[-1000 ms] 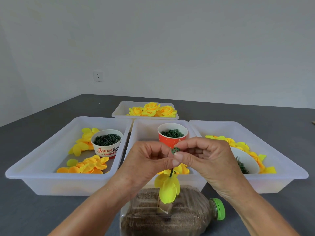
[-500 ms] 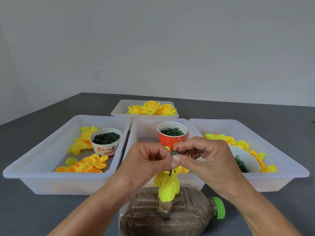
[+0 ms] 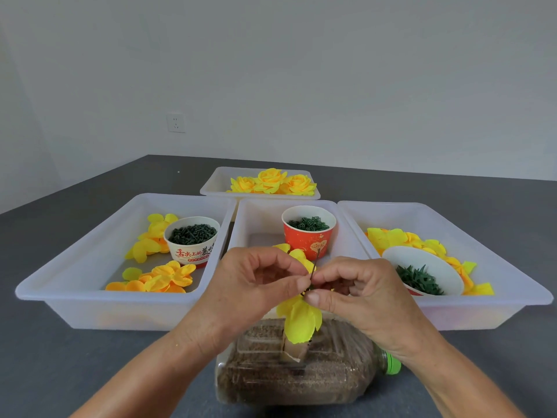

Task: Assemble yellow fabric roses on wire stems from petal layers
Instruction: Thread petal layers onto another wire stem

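Both hands pinching the wire stem, petals hanging below.

Left hand (image 3: 253, 285) and right hand (image 3: 358, 294) meet fingertip to fingertip over the bottle (image 3: 289, 369); fingers (image 3: 301, 282) curled tight, pinching the stem (image 3: 315, 265), which pokes up tilted right. Yellow petals (image 3: 300, 318) hang just under the pinch; another petal shows above the left thumb. Middle tray (image 3: 256, 215) sits directly behind the hands, red cup (image 3: 309, 236) near the stem tip. Left tray (image 3: 90, 245) and right tray (image 3: 497, 251) flank closely, rims almost touching. Far tray (image 3: 217, 182) holds finished roses (image 3: 271, 184). Open desk (image 3: 45, 357) at front left.
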